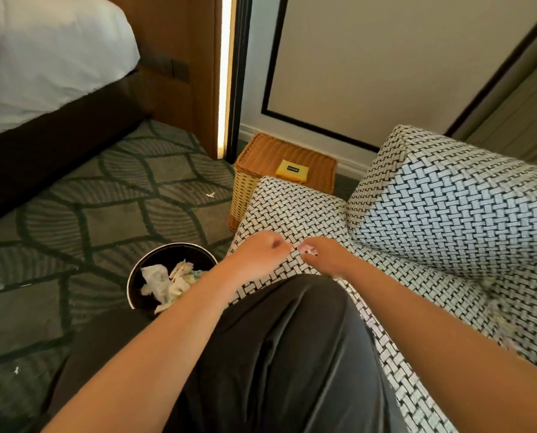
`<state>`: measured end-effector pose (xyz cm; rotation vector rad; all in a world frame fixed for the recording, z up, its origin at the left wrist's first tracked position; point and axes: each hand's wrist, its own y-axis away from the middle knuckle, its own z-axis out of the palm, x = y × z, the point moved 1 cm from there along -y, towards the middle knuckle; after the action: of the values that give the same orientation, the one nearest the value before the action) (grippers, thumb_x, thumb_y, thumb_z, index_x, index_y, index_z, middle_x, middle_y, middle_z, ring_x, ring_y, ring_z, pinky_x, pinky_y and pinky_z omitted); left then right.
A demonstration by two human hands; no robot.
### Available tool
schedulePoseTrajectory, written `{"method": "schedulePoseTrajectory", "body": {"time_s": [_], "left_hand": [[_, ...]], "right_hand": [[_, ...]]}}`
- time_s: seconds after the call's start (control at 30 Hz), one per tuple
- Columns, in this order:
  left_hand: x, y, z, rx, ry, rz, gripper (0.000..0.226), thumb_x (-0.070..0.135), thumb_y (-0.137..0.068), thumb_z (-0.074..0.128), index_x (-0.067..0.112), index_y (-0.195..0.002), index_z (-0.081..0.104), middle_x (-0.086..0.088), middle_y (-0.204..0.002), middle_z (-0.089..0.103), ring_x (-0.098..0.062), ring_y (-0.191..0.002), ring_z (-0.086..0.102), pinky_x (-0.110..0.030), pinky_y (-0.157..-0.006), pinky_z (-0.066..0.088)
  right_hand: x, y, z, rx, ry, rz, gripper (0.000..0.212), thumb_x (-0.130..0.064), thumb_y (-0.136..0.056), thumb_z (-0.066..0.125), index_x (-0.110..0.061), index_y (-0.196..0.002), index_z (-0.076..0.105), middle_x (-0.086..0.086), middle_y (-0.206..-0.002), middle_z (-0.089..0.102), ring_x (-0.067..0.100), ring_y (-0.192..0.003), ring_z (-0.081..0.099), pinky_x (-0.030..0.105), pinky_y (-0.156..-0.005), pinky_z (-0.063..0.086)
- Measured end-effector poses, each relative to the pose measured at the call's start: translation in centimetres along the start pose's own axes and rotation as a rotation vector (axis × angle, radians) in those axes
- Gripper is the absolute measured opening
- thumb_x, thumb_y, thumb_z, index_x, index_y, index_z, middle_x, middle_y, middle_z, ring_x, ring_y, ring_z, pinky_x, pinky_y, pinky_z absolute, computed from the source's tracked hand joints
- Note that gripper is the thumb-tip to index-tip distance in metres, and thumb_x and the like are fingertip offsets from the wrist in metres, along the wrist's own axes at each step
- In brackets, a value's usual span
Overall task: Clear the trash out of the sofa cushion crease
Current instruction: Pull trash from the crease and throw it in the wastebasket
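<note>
Trousers [276, 354] cut off | left hand [265, 253] curled, grip unclear | right hand [323, 257] pinches pale scrap [310, 252]

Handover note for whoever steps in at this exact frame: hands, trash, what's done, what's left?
Right hand pinches white scraps above the seat cushion.
Left hand: fingers curled beside it; hold unclear.
Bin on the carpet, left, already holds crumpled paper.
To do: bin the scraps; pale bits seem to lie in the crease; one bit on the carpet.
</note>
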<state>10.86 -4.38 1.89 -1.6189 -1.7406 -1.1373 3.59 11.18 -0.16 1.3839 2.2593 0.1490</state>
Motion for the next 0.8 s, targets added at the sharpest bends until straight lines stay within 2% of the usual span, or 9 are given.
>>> {"method": "schedulePoseTrajectory", "body": {"time_s": [0.07,0.2,0.27,0.4,0.5,0.57,0.67,0.73,0.8], "left_hand": [[1.9,-0.3,1.3,-0.049,-0.045,0.039,0.026,0.032,-0.097,0.041,0.013,-0.089,0.057,-0.001,-0.083,0.057,-0.014,-0.074,0.052,-0.024,-0.065,0.038],[5.7,-1.3,4.4,-0.143,-0.102,0.094,0.033,0.033,-0.097,0.04,0.011,-0.112,0.06,-0.003,-0.111,0.061,-0.016,-0.099,0.055,-0.028,-0.085,0.041],[7.0,-1.8,6.0,-0.175,-0.123,0.123,0.036,0.034,-0.096,0.04,0.01,-0.116,0.058,-0.004,-0.114,0.06,-0.016,-0.101,0.055,-0.034,-0.091,0.043],[9.1,-2.9,10.4,-0.259,-0.187,0.163,0.037,0.036,-0.097,0.04,0.01,-0.117,0.056,-0.004,-0.108,0.062,-0.019,-0.093,0.058,-0.027,-0.079,0.047],[9.9,-3.6,13.9,-0.315,-0.204,0.19,0.036,0.035,-0.097,0.04,0.008,-0.115,0.056,-0.004,-0.101,0.061,-0.019,-0.084,0.057,-0.032,-0.082,0.052],[9.9,-4.2,16.3,-0.349,-0.197,0.175,0.032,0.035,-0.097,0.039,0.009,-0.11,0.056,-0.004,-0.1,0.061,-0.017,-0.081,0.053,-0.026,-0.077,0.052],[9.5,-5.1,18.9,-0.355,-0.225,0.133,0.032,0.035,-0.097,0.039,0.01,-0.11,0.055,0.0,-0.098,0.056,-0.014,-0.078,0.053,-0.022,-0.072,0.05],[9.4,-5.9,20.2,-0.323,-0.246,0.126,0.034,0.035,-0.097,0.041,0.012,-0.118,0.054,-0.001,-0.101,0.057,-0.007,-0.068,0.05,-0.017,-0.062,0.046],[9.4,-6.9,21.4,-0.277,-0.263,0.154,0.035,0.036,-0.096,0.042,0.014,-0.122,0.054,-0.002,-0.116,0.058,-0.003,-0.076,0.053,-0.017,-0.069,0.047]], "right_hand": [[3.2,1.8,-0.1,0.027,-0.043,0.076,0.033,-0.025,-0.097,0.044,-0.01,-0.125,0.052,0.008,-0.135,0.05,0.02,-0.123,0.046,0.032,-0.102,0.034],[9.5,5.4,0.7,0.104,-0.122,0.25,0.039,-0.027,-0.097,0.044,-0.013,-0.133,0.045,0.006,-0.142,0.042,0.021,-0.13,0.039,0.035,-0.107,0.03],[12.2,7.0,1.5,0.147,-0.15,0.309,0.04,-0.026,-0.096,0.046,-0.013,-0.134,0.044,0.007,-0.143,0.041,0.021,-0.13,0.04,0.035,-0.108,0.03],[17.2,10.6,2.9,0.255,-0.15,0.44,0.04,-0.027,-0.094,0.048,-0.017,-0.133,0.045,0.002,-0.142,0.041,0.018,-0.132,0.036,0.038,-0.111,0.029],[19.6,12.9,3.7,0.39,-0.096,0.496,0.04,-0.025,-0.093,0.049,-0.017,-0.132,0.045,-0.001,-0.135,0.048,0.015,-0.127,0.04,0.034,-0.108,0.031],[21.1,14.3,4.2,0.488,-0.059,0.534,0.04,-0.025,-0.093,0.051,-0.017,-0.131,0.046,-0.001,-0.132,0.051,0.015,-0.124,0.043,0.034,-0.107,0.032],[22.9,15.5,5.3,0.576,-0.084,0.616,0.042,-0.03,-0.093,0.048,-0.019,-0.134,0.043,0.0,-0.141,0.043,0.016,-0.132,0.037,0.038,-0.112,0.025],[23.7,15.5,5.7,0.606,-0.087,0.663,0.047,-0.035,-0.094,0.046,-0.017,-0.137,0.04,0.002,-0.145,0.038,0.019,-0.137,0.03,0.038,-0.114,0.019],[24.4,15.1,5.7,0.641,-0.081,0.708,0.051,-0.039,-0.094,0.042,-0.014,-0.138,0.038,0.005,-0.147,0.037,0.021,-0.138,0.028,0.041,-0.116,0.02]]}}
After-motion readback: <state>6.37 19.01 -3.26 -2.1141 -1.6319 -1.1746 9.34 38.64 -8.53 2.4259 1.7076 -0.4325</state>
